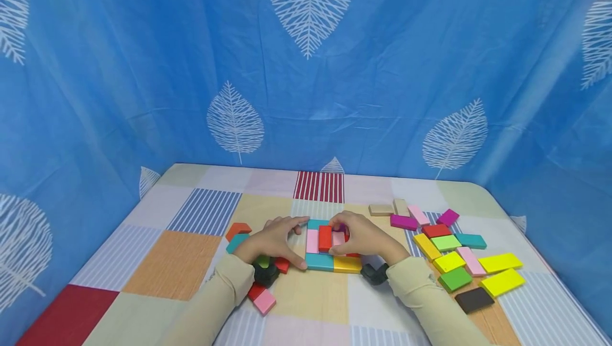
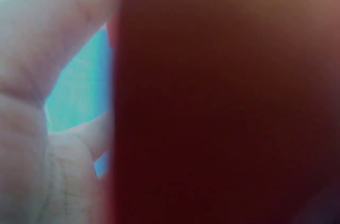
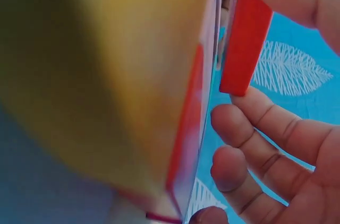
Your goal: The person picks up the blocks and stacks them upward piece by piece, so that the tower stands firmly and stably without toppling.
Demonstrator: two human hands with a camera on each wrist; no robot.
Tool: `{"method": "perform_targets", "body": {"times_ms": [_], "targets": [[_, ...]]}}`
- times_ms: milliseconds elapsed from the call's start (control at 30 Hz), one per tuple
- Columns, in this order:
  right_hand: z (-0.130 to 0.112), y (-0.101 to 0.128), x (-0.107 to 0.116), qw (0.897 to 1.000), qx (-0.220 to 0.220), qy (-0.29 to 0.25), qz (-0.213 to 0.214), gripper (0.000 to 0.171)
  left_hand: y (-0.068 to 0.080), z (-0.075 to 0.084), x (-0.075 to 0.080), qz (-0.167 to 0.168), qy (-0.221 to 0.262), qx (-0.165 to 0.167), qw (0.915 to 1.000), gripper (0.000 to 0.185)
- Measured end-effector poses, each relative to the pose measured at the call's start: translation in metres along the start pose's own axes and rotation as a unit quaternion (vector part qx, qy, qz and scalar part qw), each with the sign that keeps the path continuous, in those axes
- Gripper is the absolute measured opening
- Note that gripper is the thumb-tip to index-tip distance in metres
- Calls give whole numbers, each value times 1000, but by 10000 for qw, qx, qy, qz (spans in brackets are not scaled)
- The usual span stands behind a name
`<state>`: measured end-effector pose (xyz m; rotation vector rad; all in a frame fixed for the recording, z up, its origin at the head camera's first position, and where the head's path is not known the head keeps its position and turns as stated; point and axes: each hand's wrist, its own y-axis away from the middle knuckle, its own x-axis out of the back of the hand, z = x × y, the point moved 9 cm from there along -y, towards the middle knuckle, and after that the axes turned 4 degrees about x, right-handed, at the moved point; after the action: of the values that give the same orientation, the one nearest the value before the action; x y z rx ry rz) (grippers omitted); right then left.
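A flat rectangle of coloured wooden blocks lies on the table, with a teal block (image 1: 319, 262) and a yellow block (image 1: 347, 264) along its near side and a pink block (image 1: 312, 241) at its left. My right hand (image 1: 360, 233) pinches a red block (image 1: 325, 238) between thumb and a finger, just over the rectangle's middle. The right wrist view shows the same red block (image 3: 247, 38) from the side, its other fingers loosely bent. My left hand (image 1: 272, 239) is spread at the rectangle's left side, thumb and forefinger at its corners. A dark, blurred red surface (image 2: 228, 102) hides most of the left wrist view.
Many loose blocks lie at the right, among them a black block (image 1: 474, 300), a green block (image 1: 455, 279) and a yellow block (image 1: 502, 282). Beside my left wrist are a pink block (image 1: 264, 301) and an orange block (image 1: 237, 230). A blue curtain (image 1: 306, 112) hangs behind the table.
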<state>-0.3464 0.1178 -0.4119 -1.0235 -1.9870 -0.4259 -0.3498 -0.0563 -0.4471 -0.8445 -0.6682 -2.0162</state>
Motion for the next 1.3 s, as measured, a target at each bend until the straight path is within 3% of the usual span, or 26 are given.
{"method": "perform_targets", "body": {"times_ms": [500, 733, 933, 1133, 1300], "targets": [[-7, -1, -7, 9995, -223, 202, -93, 53, 1, 2, 1, -21, 5, 4, 10000, 108], [-2, 4, 1, 9993, -146, -310, -124, 62, 0, 1, -1, -20, -9, 40, 10000, 108], [20, 19, 32, 9958, -358, -816, 217, 46, 0, 0, -1, 9, -1, 187, 9998, 108], [56, 47, 77, 9908, -751, -697, 880, 28, 0, 0, -1, 7, 16, 185, 9998, 108], [90, 75, 100, 9857, -1246, -490, 1025, 27, 0, 0, -1, 5, -3, 190, 9998, 109]]}}
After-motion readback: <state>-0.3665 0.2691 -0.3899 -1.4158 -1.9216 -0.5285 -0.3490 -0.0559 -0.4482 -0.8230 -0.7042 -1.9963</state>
